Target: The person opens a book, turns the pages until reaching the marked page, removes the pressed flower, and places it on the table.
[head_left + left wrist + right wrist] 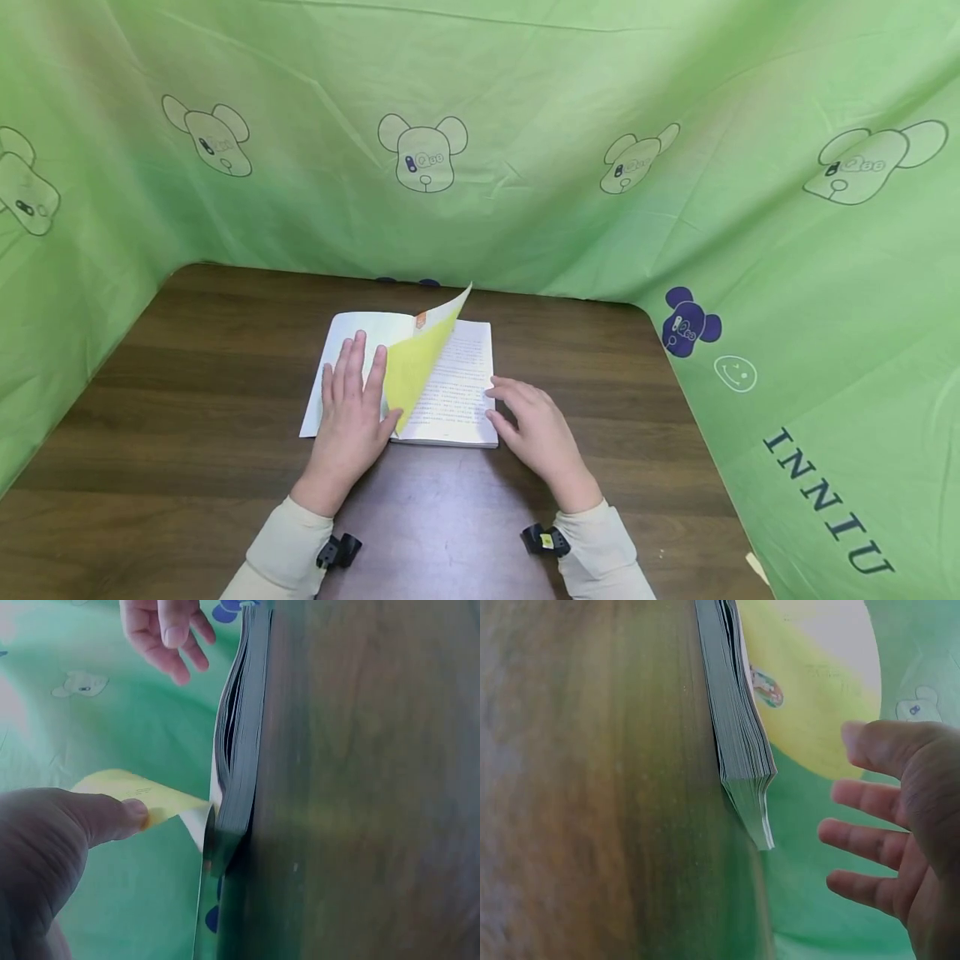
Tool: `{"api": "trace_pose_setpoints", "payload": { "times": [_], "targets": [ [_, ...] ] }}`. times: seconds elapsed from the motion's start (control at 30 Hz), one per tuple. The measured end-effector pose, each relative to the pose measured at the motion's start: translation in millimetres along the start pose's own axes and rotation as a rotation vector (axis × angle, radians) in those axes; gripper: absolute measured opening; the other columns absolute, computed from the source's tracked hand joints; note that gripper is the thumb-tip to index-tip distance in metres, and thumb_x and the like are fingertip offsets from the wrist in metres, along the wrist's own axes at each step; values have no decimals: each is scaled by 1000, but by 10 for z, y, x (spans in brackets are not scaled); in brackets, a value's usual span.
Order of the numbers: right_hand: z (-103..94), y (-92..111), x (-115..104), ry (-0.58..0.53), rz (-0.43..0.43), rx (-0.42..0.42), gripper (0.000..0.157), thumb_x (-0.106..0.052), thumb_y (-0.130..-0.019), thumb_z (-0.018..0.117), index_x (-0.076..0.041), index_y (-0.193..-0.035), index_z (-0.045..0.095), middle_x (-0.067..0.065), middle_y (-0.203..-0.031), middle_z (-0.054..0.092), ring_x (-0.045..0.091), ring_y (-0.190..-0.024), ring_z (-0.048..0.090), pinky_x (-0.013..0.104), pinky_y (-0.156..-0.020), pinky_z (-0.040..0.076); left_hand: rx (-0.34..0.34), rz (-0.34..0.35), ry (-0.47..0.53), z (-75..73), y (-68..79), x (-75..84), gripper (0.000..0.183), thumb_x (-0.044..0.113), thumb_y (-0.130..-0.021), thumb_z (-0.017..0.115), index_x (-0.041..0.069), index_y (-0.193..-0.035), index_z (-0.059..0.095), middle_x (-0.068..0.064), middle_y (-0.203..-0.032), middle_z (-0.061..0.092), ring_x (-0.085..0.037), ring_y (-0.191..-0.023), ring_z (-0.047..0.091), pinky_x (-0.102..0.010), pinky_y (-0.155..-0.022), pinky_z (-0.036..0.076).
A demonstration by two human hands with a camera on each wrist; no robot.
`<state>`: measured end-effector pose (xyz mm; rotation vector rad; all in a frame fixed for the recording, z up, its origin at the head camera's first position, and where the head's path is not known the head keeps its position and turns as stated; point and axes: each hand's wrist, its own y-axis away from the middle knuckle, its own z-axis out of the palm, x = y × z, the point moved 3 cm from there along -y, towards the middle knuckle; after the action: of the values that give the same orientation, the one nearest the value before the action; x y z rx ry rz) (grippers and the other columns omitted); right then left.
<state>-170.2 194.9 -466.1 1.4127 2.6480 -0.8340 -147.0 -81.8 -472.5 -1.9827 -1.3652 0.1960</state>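
Head view shows the spread book (459,404) toward seven o'clock of centre, a page turn seemingly midway: the left hand (348,412), fingers straight, thumbs its yellow leaf (417,358) from eight, the right hand (538,427), fingers relaxed, hovers by four, and the leaf probably needs laying flat toward nine.

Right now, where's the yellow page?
In the head view, the yellow page stands raised near the middle of the open book, just right of the left hand, with the right hand farther off by the book's right edge.

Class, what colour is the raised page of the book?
The raised page is mostly yellow, clearest in the head view.
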Motion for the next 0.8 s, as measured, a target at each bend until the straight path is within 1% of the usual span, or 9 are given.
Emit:
{"api": "trace_pose_setpoints", "payload": {
  "times": [0.1, 0.17, 0.27, 0.43, 0.57, 0.7, 0.8],
  "targets": [
    [8, -4, -4, 3, 2, -22, 27, -20, -91, 78, -13, -116, 72, 5, -134, 68, 25, -124, 64, 49, -107, 48, -23, 18, -41, -20, -7, -25, 114, 18, -75, 91, 12, -163, 20, -22, -171, 3, -45, -156, 5, -78, -114, 11],
    [19, -5, -5, 5, -2, -47, 28, -21, -91, 78, -14, -117, 72, 5, -135, 68, 26, -126, 63, 49, -108, 46, -65, 22, -60, -23, -8, -39, 110, 19, -76, 90, 14, -163, 22, -19, -172, 0, -44, -157, 0, -79, -114, 5],
    [39, -7, -11, 3, -19, -107, 33, -25, -92, 77, -13, -122, 72, 7, -138, 66, 27, -131, 60, 51, -111, 44, -127, 32, -83, -20, -10, -54, 104, 18, -79, 87, 16, -163, 27, -14, -173, -1, -43, -158, -3, -80, -114, 0],
    [85, 14, -13, -19, -51, -236, 43, -29, -93, 76, -12, -132, 69, 9, -148, 59, 29, -141, 51, 56, -117, 36, -214, 50, -108, 7, -8, -55, 93, 14, -82, 83, 18, -161, 35, -10, -173, 10, -43, -158, 3, -82, -112, 2],
    [117, 38, -20, -42, -64, -317, 48, -33, -94, 75, -14, -137, 66, 9, -154, 53, 32, -146, 45, 60, -120, 30, -300, 32, -76, 45, 1, -48, 82, 9, -88, 74, 20, -160, 38, -6, -172, 17, -41, -158, 8, -81, -113, 5],
    [144, 59, -25, -45, -57, -366, 53, -37, -93, 75, -15, -141, 63, 7, -157, 49, 31, -148, 41, 61, -121, 26, -371, 3, -37, 87, 21, -53, 72, 5, -93, 65, 21, -159, 39, -2, -171, 21, -40, -157, 14, -79, -114, 8],
    [151, 68, -28, -44, -49, -386, 55, -37, -93, 75, -15, -142, 62, 7, -158, 49, 31, -149, 41, 62, -121, 25, -403, -15, -27, 110, 40, -62, 68, 5, -94, 62, 21, -157, 44, -3, -170, 26, -41, -155, 22, -80, -113, 14]
  ]
}}
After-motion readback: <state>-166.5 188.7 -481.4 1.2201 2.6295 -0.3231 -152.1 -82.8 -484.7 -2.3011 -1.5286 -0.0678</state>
